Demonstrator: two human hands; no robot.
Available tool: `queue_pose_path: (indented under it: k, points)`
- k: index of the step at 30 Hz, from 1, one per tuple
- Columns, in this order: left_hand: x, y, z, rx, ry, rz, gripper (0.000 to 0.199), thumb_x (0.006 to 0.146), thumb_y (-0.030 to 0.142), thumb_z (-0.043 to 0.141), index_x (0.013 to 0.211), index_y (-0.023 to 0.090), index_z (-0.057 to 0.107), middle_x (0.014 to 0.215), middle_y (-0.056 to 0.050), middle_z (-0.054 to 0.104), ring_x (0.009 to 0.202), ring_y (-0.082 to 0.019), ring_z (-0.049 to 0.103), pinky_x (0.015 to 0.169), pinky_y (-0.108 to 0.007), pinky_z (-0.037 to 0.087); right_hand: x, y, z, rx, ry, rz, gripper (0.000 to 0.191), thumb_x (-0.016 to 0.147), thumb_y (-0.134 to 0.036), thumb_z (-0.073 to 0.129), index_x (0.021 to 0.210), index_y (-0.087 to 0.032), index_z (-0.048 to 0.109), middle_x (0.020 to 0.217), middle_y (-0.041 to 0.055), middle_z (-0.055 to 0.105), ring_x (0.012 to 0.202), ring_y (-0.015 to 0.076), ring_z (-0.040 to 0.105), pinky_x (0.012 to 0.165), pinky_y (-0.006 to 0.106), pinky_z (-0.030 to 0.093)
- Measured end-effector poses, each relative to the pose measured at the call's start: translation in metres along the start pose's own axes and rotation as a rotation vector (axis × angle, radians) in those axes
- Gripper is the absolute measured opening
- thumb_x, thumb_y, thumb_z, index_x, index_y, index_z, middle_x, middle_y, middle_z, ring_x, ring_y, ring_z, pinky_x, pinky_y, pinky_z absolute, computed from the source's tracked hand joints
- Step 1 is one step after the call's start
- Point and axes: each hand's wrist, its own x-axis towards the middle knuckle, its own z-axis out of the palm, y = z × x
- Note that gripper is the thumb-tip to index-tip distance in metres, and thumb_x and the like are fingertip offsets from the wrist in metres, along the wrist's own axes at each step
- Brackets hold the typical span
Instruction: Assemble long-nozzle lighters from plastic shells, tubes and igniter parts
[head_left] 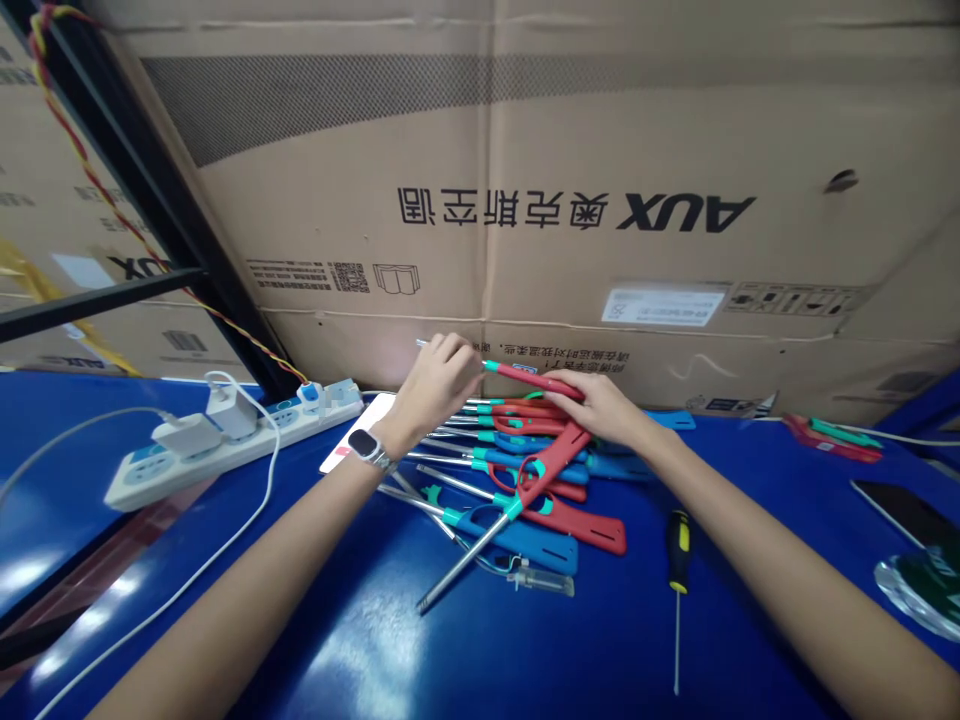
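A red long-nosed lighter (pixel 529 376) with a green collar is held level above a pile of similar lighters. My left hand (pixel 444 377), with a watch on its wrist, is closed around its metal tube; the tip pokes out at the left. My right hand (pixel 589 402) grips the red handle end. Below lie several red and blue lighters, their metal tubes pointing left. One red lighter (pixel 555 463) lies slantwise across the others, tube toward the lower left. A blue lighter (pixel 517 540) and a small clear part (pixel 545 581) with a wire lie at the front of the pile.
A white power strip (pixel 247 450) with plugs and cables is at left. A yellow-black screwdriver (pixel 679 555), a phone (pixel 900 510) and red and green parts (pixel 832 438) lie at right on the blue table (pixel 600 650). A large cardboard box (pixel 525 130) stands behind.
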Motion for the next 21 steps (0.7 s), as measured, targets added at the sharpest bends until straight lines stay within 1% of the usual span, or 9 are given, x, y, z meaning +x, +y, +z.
queue_pose_path:
  k: [1,3,4,6,9,11,14,17,21]
  points:
    - [-0.008,-0.005,0.001,-0.028,-0.025,-0.009,0.014,0.103,0.025,0.052,0.101,0.017,0.064,0.105,-0.011,0.066,0.100,-0.027,0.059,0.092,-0.043,0.048,-0.004,0.006,-0.002,-0.022,0.013,0.013,0.033,0.103,-0.036,0.051,0.127,-0.022,0.069,0.111,0.0082,0.076,0.094,0.0243,0.070,0.086,0.037,0.052]
    - [-0.023,-0.015,0.006,-0.131,-0.215,0.010,0.015,0.101,0.020,0.051,0.092,0.018,0.064,0.093,-0.007,0.066,0.090,-0.023,0.061,0.086,-0.038,0.051,-0.008,0.017,-0.003,-0.094,-0.006,0.056,0.035,0.101,-0.037,0.054,0.128,-0.022,0.069,0.112,0.0104,0.074,0.100,0.0269,0.068,0.090,0.041,0.051]
    - [-0.028,-0.019,0.009,-0.155,-0.298,-0.002,0.016,0.101,0.021,0.052,0.093,0.018,0.066,0.094,-0.008,0.067,0.092,-0.023,0.062,0.087,-0.037,0.051,-0.008,0.020,-0.003,-0.129,-0.028,0.084,0.036,0.100,-0.037,0.055,0.130,-0.022,0.069,0.112,0.0113,0.072,0.102,0.0280,0.068,0.091,0.042,0.051]
    - [-0.034,-0.023,0.017,-0.157,-0.367,-0.034,0.015,0.100,0.019,0.053,0.099,0.017,0.069,0.100,-0.009,0.068,0.097,-0.024,0.062,0.090,-0.037,0.051,-0.006,0.021,0.000,-0.188,-0.071,0.150,0.038,0.098,-0.037,0.058,0.131,-0.021,0.068,0.114,0.0129,0.069,0.106,0.0296,0.066,0.093,0.044,0.050]
    - [-0.031,-0.024,0.022,-0.098,-0.420,-0.060,0.019,0.099,0.017,0.054,0.106,0.018,0.072,0.104,-0.010,0.067,0.098,-0.025,0.063,0.089,-0.036,0.052,-0.001,0.013,0.007,-0.253,-0.077,0.236,0.040,0.097,-0.038,0.060,0.131,-0.019,0.068,0.118,0.0144,0.067,0.113,0.0322,0.063,0.099,0.050,0.046]
    - [-0.025,-0.021,0.021,-0.044,-0.448,-0.054,0.020,0.099,0.018,0.055,0.106,0.018,0.074,0.104,-0.010,0.066,0.096,-0.024,0.064,0.087,-0.034,0.052,0.001,0.003,0.011,-0.289,-0.039,0.244,0.040,0.096,-0.038,0.060,0.131,-0.019,0.067,0.122,0.0150,0.065,0.118,0.0340,0.060,0.101,0.053,0.044]
    - [-0.018,-0.015,0.017,0.046,-0.493,-0.042,0.024,0.102,0.020,0.052,0.105,0.018,0.076,0.107,-0.011,0.064,0.095,-0.023,0.065,0.085,-0.031,0.052,0.000,-0.013,0.015,-0.314,0.034,0.141,0.036,0.096,-0.036,0.061,0.127,-0.022,0.068,0.126,0.0142,0.063,0.121,0.0336,0.056,0.100,0.051,0.043]
    - [-0.014,-0.008,0.016,0.128,-0.535,-0.047,0.029,0.105,0.023,0.049,0.101,0.018,0.077,0.108,-0.012,0.063,0.092,-0.022,0.067,0.080,-0.031,0.051,0.001,-0.022,0.020,-0.292,0.000,0.033,0.027,0.095,-0.036,0.063,0.118,-0.025,0.072,0.125,0.0118,0.063,0.120,0.0320,0.056,0.099,0.050,0.042]
    - [-0.013,-0.003,0.016,0.198,-0.562,-0.060,0.028,0.104,0.026,0.051,0.105,0.020,0.078,0.105,-0.011,0.063,0.088,-0.024,0.068,0.073,-0.031,0.048,0.008,-0.020,0.027,-0.295,-0.062,0.056,0.022,0.098,-0.036,0.059,0.110,-0.026,0.075,0.120,0.0112,0.064,0.118,0.0318,0.056,0.098,0.051,0.042]
